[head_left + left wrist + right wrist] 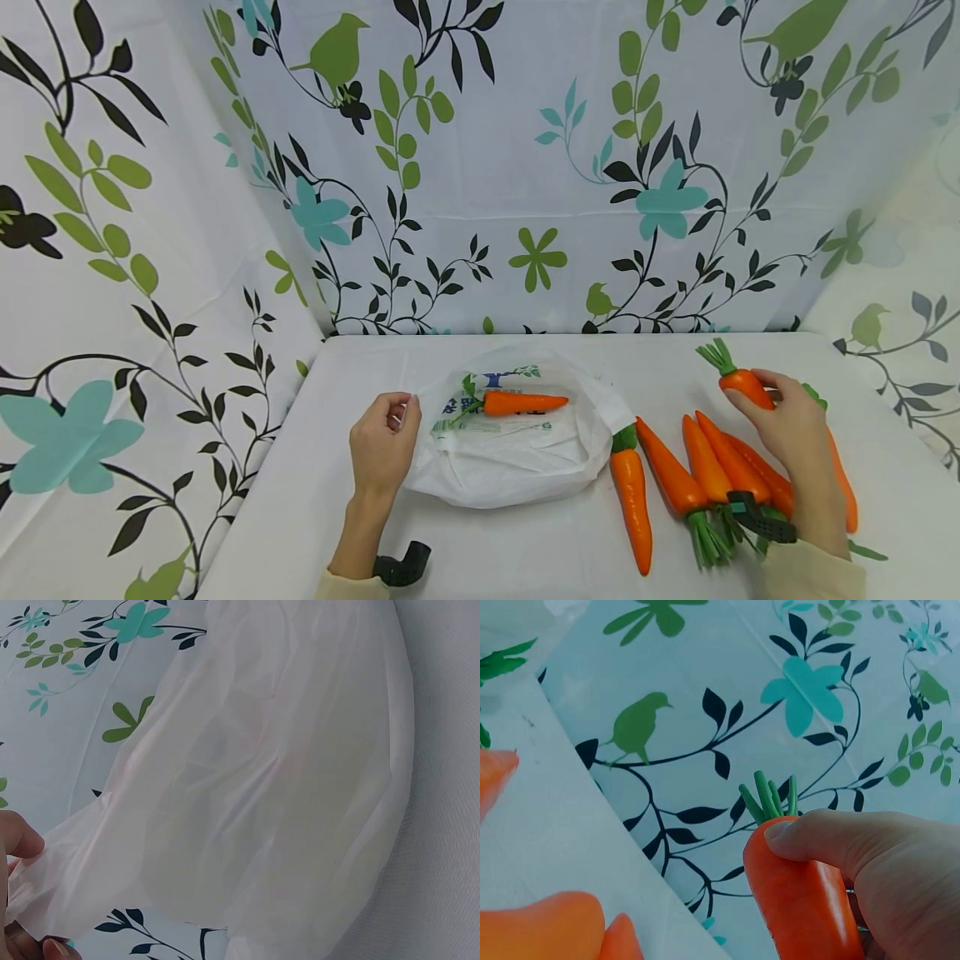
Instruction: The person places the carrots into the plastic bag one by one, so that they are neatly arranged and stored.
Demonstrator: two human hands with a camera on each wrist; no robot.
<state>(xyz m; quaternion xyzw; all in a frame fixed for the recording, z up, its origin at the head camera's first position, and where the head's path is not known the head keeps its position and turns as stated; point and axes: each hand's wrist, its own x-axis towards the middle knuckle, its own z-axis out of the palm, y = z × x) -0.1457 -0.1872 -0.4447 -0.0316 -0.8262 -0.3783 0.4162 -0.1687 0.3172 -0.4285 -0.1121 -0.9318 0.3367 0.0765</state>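
Observation:
My left hand (384, 446) pinches the left edge of a white plastic bag (502, 483) with printing on it. The left wrist view shows the thin film of the bag (285, 795) pulled out toward the fingers. A carrot (525, 404) with green leaves lies at the bag, its tip to the right. My right hand (798, 429) grips another carrot (744, 385) near its top, green stems pointing up and left. In the right wrist view the thumb lies across the top of this carrot (799, 892); its lower end is hidden.
One carrot (632, 500) lies by the bag's right edge, its leafy top against the bag. Several more carrots (671, 471) lie below my right hand, partly hidden by the wrist. Patterned cloth (525, 167) stands behind and beside the white table (487, 558).

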